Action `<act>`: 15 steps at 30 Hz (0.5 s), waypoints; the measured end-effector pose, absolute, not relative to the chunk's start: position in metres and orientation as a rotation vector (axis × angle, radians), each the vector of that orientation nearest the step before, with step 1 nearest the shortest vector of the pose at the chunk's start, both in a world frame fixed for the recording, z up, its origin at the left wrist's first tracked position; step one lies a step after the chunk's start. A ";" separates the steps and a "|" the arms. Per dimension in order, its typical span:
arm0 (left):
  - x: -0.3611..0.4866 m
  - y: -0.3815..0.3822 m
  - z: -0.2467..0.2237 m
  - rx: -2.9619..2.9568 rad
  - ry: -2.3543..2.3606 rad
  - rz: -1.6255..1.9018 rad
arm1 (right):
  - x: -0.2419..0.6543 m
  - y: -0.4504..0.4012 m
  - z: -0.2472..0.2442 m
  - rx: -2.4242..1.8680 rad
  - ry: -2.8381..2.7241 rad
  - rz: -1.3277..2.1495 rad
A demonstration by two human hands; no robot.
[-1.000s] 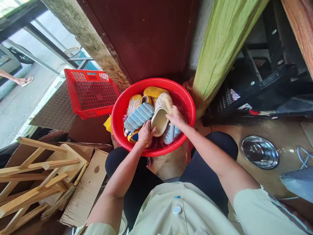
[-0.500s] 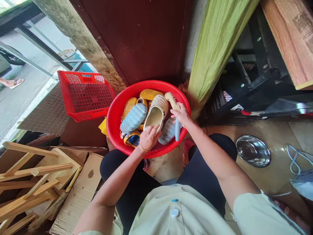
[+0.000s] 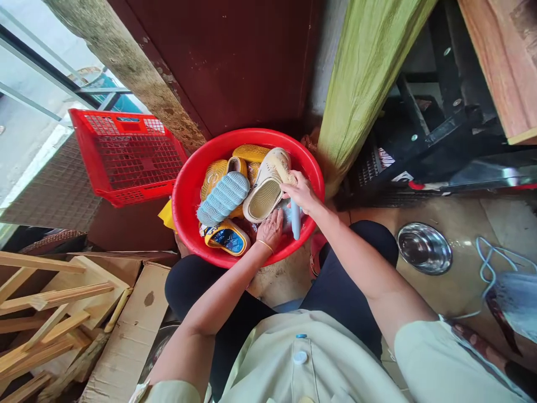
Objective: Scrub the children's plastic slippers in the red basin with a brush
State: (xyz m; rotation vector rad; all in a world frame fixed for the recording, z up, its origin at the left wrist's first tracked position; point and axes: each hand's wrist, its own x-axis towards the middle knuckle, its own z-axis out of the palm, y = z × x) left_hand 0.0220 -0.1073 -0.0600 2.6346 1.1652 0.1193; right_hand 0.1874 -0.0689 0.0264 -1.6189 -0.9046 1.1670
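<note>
In the red tub (image 3: 184,226) a beige clog (image 3: 262,200) lies on top of other shoes, its opening facing me. My right hand (image 3: 302,193) grips a scrub brush (image 3: 296,221) with a blue handle; its pale bristle end lies over the clog's upper. Against the clog's heel, on its lower right side, my left hand (image 3: 271,228) has its fingers stretched out and is not wrapped round anything I can see. Around the clog are a light blue clog (image 3: 223,198) sole up, a yellow clog with a blue inside (image 3: 229,239), and more yellow shoes (image 3: 250,152).
A red plastic crate (image 3: 126,162) stands left of the tub. Wooden stool legs (image 3: 62,296) and cardboard (image 3: 126,330) lie at the lower left. A green cloth (image 3: 369,78) hangs at the right, and a steel bowl (image 3: 424,248) sits on the floor.
My left hand has slid from inside the clog's heel to its lower right side. The brush has moved left, from beside the clog onto its upper. The view has shifted slightly.
</note>
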 end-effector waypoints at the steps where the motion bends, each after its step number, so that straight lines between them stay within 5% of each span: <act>1: 0.022 -0.107 -0.059 2.625 1.174 0.129 | 0.187 -0.069 0.026 -1.620 -0.904 1.172; 15: -0.019 -0.082 -0.007 1.728 1.091 0.750 | 0.209 -0.076 0.028 -1.626 -0.807 1.064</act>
